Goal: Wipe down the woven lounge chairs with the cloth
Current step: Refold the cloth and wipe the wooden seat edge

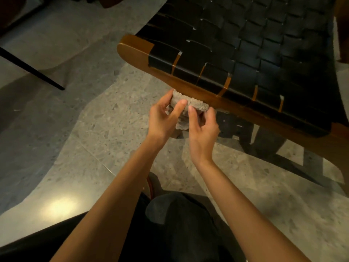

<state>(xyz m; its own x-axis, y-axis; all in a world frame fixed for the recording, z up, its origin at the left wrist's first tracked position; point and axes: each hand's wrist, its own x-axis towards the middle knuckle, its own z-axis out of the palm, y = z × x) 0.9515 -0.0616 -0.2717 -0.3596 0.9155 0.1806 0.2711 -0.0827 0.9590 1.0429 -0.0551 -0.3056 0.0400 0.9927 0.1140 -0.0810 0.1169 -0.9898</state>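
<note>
A lounge chair with a seat of black woven straps (245, 46) on a brown wooden frame (132, 48) fills the upper right. Just below its front rail, both my hands hold a bunched grey fluffy cloth (196, 105). My left hand (164, 118) grips the cloth's left end, thumb on top. My right hand (203, 125) pinches its right side with thumb and fingers. The cloth touches the underside of the wooden rail or lies very close to it.
Speckled terrazzo floor (85, 110) lies all around. A thin black furniture leg (32, 69) slants across the upper left. The chair's dark wooden legs (264, 140) stand under the frame at right. My dark-clothed knee (179, 224) is at the bottom centre.
</note>
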